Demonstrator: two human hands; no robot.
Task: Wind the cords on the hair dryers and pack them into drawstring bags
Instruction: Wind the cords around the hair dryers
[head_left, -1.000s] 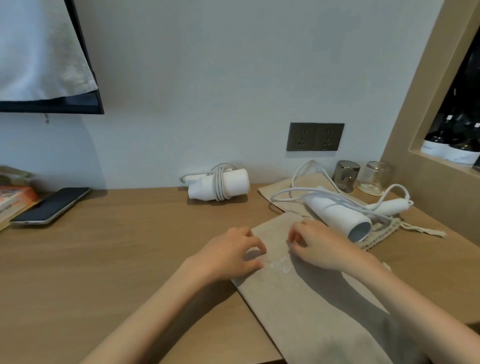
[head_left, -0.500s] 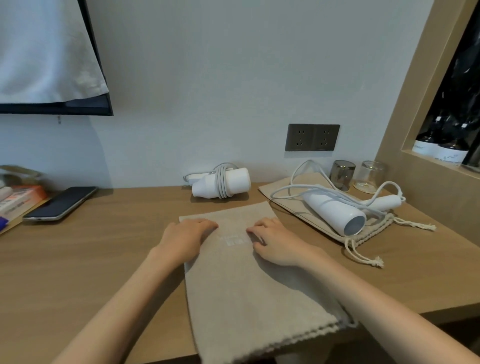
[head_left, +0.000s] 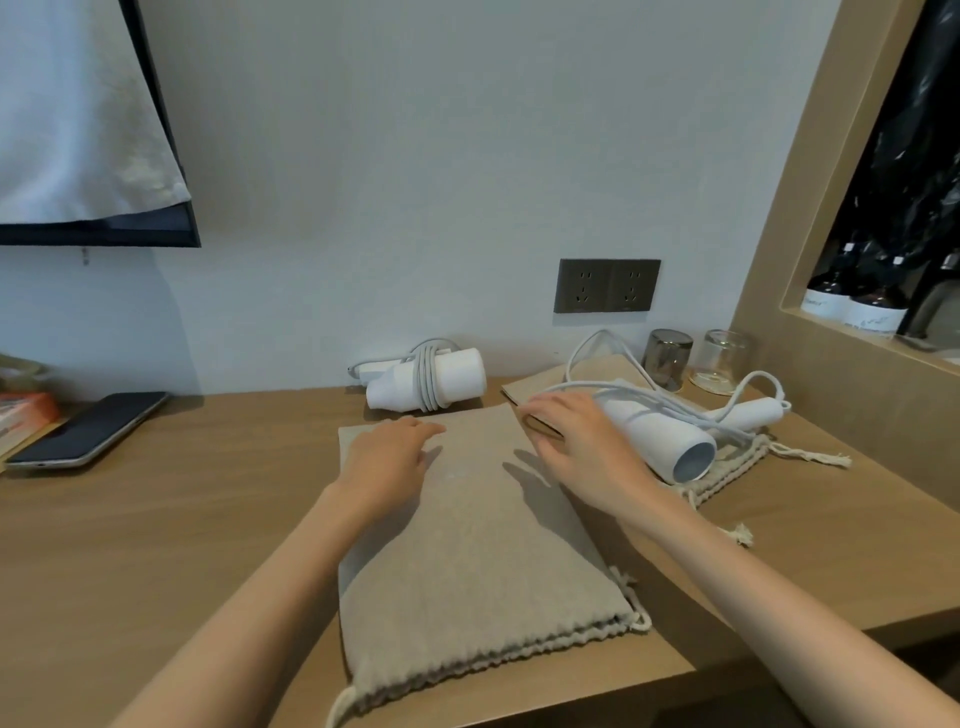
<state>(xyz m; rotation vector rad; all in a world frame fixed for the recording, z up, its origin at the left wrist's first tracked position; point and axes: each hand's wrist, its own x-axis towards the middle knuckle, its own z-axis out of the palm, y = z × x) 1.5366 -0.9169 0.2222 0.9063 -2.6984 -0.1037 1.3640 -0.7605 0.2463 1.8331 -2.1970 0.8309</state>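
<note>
Now the drawstring bag (head_left: 467, 545) is lying flat on the table (head_left: 208, 519), directly before the person, with its gathered mouth and string turned toward the near edge. It is being pressed down by the left hand (head_left: 387, 460), whose fingers are lying straight and relaxed on the cloth, with nothing grasped. The right hand (head_left: 582, 447) is being held over the far right corner of the bag, its fingers also stretched out and released; whether it is touching the cloth cannot be told.

Just behind the bag, the first hair dryer (head_left: 460, 376) is lying by the wall, with its cord (head_left: 426, 382) already wound around the body. To the right, the second hair dryer (head_left: 654, 436) is resting on a second bag (head_left: 727, 467), and its loose cord (head_left: 587, 385) is lying in loops around it. Farther out, a phone (head_left: 88, 428) is lying at the left, and two glasses (head_left: 667, 358) are standing below the wall socket (head_left: 607, 286).

The step in hand is judged to be the laying out of the bag for packing. For the next move, the mouth is probably needing to be opened and the wound dryer brought to it; the loose cord is waiting to be wound.
</note>
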